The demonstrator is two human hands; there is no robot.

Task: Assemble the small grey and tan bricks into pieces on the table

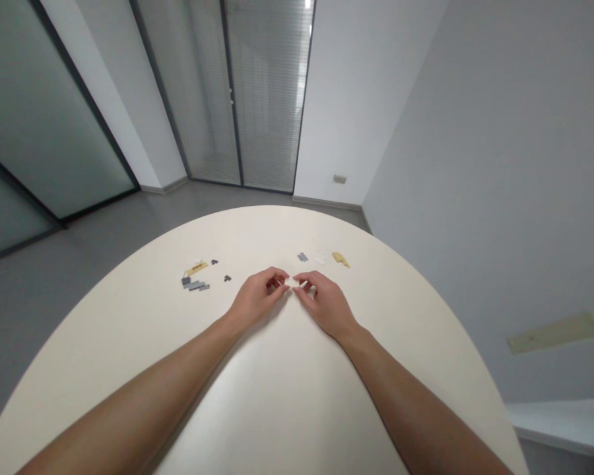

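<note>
Between my two hands is a small white toy building plate (292, 282), with what look like studs on top. My left hand (262, 290) pinches its left end between thumb and fingers. At the opposite end, the thumb and fingertips of my right hand (324, 297) are closed on the same plate. Fingertips cover both ends, so its full outline is hidden. Just beyond my right hand lie grey pieces (302, 256), white pieces (320, 257) and tan-yellow pieces (340, 258).
On the round white table (287, 402), left of my hands, are a yellowish strip (197, 268), grey pieces (197, 285), a dark block (186, 281) and two small dark pieces, one nearer (228, 278) and one farther (214, 262). The table's curved edge faces glass doors and walls.
</note>
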